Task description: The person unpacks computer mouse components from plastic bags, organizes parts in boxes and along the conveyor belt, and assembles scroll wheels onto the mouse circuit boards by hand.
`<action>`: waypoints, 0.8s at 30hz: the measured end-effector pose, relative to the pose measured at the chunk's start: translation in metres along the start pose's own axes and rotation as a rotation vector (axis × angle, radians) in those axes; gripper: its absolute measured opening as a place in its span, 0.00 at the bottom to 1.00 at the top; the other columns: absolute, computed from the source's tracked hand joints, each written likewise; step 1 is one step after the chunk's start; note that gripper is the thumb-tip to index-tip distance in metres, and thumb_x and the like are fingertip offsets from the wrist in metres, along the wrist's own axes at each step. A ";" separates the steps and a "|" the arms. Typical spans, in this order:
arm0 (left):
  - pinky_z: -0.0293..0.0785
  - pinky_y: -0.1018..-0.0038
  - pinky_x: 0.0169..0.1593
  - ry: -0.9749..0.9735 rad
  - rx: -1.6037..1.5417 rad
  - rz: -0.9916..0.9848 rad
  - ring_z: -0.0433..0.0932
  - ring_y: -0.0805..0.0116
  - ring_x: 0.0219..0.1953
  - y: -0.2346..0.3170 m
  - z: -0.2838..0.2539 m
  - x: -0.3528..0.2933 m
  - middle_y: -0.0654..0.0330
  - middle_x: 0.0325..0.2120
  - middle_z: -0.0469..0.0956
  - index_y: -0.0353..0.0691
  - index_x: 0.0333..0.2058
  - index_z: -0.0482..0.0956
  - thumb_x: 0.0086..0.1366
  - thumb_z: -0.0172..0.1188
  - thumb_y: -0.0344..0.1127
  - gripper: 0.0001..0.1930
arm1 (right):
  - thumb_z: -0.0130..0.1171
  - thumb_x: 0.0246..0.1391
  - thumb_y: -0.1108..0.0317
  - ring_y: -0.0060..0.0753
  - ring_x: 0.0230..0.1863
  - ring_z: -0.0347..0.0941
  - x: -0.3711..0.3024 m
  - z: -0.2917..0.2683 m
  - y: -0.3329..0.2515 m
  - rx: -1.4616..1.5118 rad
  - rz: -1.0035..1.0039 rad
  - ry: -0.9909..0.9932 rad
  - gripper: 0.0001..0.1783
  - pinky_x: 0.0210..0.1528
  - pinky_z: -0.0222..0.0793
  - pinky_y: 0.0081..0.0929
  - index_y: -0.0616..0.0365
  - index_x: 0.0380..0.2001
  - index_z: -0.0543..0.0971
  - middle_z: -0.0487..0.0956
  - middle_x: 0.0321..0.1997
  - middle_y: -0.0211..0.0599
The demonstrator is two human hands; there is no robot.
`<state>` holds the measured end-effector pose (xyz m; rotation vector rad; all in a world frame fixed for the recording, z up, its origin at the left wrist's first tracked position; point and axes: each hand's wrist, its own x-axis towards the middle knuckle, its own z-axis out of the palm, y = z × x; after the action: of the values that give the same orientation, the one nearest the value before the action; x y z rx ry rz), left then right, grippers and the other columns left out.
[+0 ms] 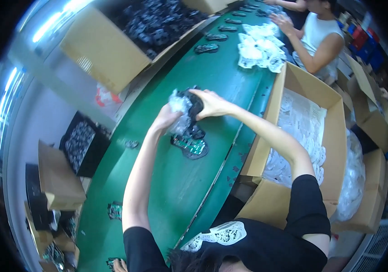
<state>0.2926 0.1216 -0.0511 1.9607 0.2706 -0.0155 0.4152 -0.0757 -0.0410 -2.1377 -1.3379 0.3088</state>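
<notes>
Two bare hands hold a bundle of clear plastic and black parts over a green belt.
The left hand (167, 118) is closed on the crumpled clear plastic (179, 105); the right hand (212, 104) curves its thumb and fingers around the black parts (195, 106) pressed against it. Just below the bundle, a black housing with a green circuit board (193, 147) lies on the green belt (171, 181). Farther up stand a row of dark housings (206, 48) and a pile of white pieces (259, 45); to the right, an open cardboard box (273, 106) holds more white pieces.
</notes>
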 end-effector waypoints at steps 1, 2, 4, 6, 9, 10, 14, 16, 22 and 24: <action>0.74 0.69 0.47 -0.022 -0.042 0.006 0.76 0.68 0.43 0.000 0.000 0.004 0.61 0.42 0.78 0.35 0.51 0.75 0.61 0.57 0.31 0.18 | 0.73 0.30 0.55 0.57 0.62 0.65 0.006 0.000 0.011 0.116 -0.074 0.004 0.57 0.68 0.58 0.41 0.62 0.66 0.61 0.67 0.63 0.58; 0.74 0.70 0.47 -0.056 -0.136 -0.021 0.76 0.69 0.42 0.017 0.006 0.008 0.61 0.42 0.77 0.36 0.51 0.74 0.63 0.57 0.32 0.18 | 0.74 0.31 0.59 0.49 0.58 0.70 0.000 -0.007 0.024 0.137 -0.223 0.136 0.56 0.58 0.71 0.39 0.60 0.67 0.60 0.66 0.64 0.54; 0.75 0.70 0.46 -0.089 -0.305 -0.094 0.77 0.70 0.41 0.002 -0.005 0.000 0.61 0.43 0.76 0.37 0.54 0.72 0.67 0.55 0.33 0.17 | 0.72 0.36 0.74 0.33 0.48 0.75 -0.007 -0.014 -0.015 0.745 0.064 -0.104 0.57 0.29 0.80 0.22 0.50 0.70 0.52 0.65 0.64 0.46; 0.77 0.69 0.46 -0.114 -0.425 -0.098 0.78 0.68 0.43 0.000 0.001 0.004 0.60 0.45 0.77 0.36 0.56 0.71 0.69 0.54 0.32 0.18 | 0.70 0.38 0.77 0.36 0.47 0.75 -0.010 -0.018 -0.020 0.816 0.074 -0.134 0.57 0.35 0.82 0.27 0.47 0.71 0.50 0.66 0.59 0.50; 0.78 0.69 0.45 -0.098 -0.417 -0.054 0.80 0.67 0.42 0.008 0.001 0.000 0.58 0.45 0.78 0.34 0.55 0.71 0.67 0.54 0.29 0.18 | 0.70 0.40 0.77 0.38 0.48 0.75 -0.015 -0.022 -0.022 0.961 0.095 -0.127 0.57 0.39 0.83 0.29 0.48 0.71 0.50 0.68 0.56 0.48; 0.78 0.69 0.45 -0.131 -0.412 -0.044 0.80 0.67 0.42 0.013 0.009 0.001 0.58 0.45 0.78 0.34 0.55 0.71 0.67 0.54 0.29 0.18 | 0.71 0.41 0.75 0.39 0.49 0.75 -0.020 -0.026 -0.019 1.033 0.136 -0.122 0.56 0.40 0.83 0.31 0.49 0.70 0.50 0.67 0.57 0.47; 0.76 0.72 0.42 0.021 -0.349 0.002 0.79 0.69 0.40 0.037 0.022 -0.001 0.59 0.43 0.78 0.33 0.52 0.73 0.64 0.56 0.29 0.17 | 0.73 0.39 0.72 0.44 0.53 0.72 -0.029 -0.032 -0.007 1.304 0.233 -0.044 0.54 0.39 0.84 0.41 0.48 0.68 0.55 0.65 0.60 0.46; 0.75 0.74 0.39 0.040 -0.329 0.062 0.78 0.71 0.37 0.051 0.031 -0.005 0.61 0.40 0.79 0.33 0.50 0.74 0.64 0.58 0.30 0.16 | 0.75 0.40 0.68 0.44 0.53 0.71 -0.026 -0.031 -0.001 1.345 0.287 -0.015 0.52 0.40 0.83 0.45 0.46 0.67 0.57 0.66 0.59 0.43; 0.73 0.76 0.40 -0.043 -0.079 0.151 0.77 0.75 0.38 0.079 0.030 -0.014 0.63 0.39 0.79 0.33 0.46 0.76 0.63 0.59 0.31 0.13 | 0.73 0.45 0.58 0.35 0.50 0.73 -0.029 -0.039 0.008 1.348 0.315 -0.094 0.44 0.28 0.78 0.32 0.44 0.64 0.61 0.71 0.54 0.38; 0.74 0.71 0.48 0.004 0.136 0.217 0.80 0.67 0.44 0.090 0.022 -0.026 0.56 0.41 0.81 0.31 0.52 0.74 0.60 0.59 0.27 0.20 | 0.73 0.46 0.59 0.33 0.46 0.74 -0.028 -0.042 0.004 1.366 0.279 -0.150 0.42 0.23 0.77 0.30 0.44 0.63 0.62 0.72 0.52 0.36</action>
<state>0.2871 0.0634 0.0255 2.1163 0.0599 0.1140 0.4255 -0.1166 -0.0135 -1.0868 -0.5131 1.1177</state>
